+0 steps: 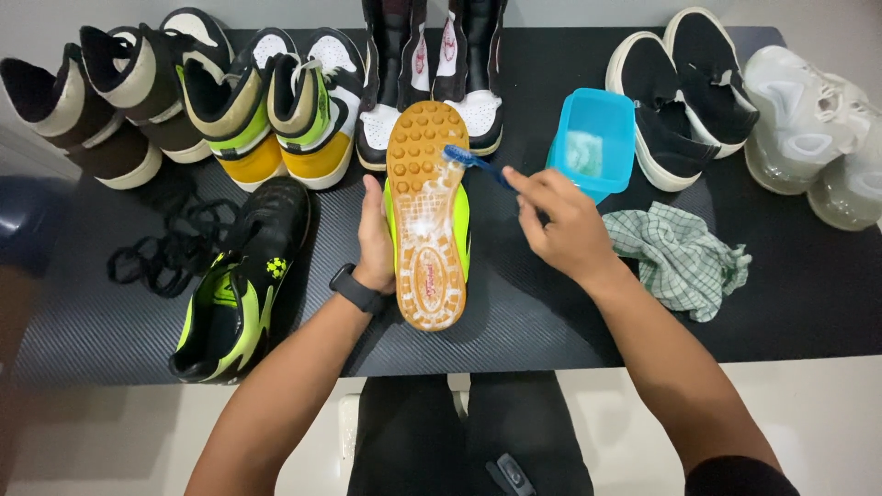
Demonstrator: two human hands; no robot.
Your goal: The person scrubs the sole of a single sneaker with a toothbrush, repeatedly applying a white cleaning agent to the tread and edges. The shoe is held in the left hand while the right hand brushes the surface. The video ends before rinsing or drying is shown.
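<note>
My left hand, with a black watch on its wrist, grips the side of a neon green shoe turned sole up; the tan studded sole is streaked with white foam. In my right hand is a blue toothbrush, and its bristles touch the sole near the toe. The matching black and neon green shoe lies on its side to the left, without laces.
A black mat covers the table. A blue tub of soapy water and a green checked cloth sit right of the shoe. Loose black laces lie left. Several pairs of shoes line the back edge.
</note>
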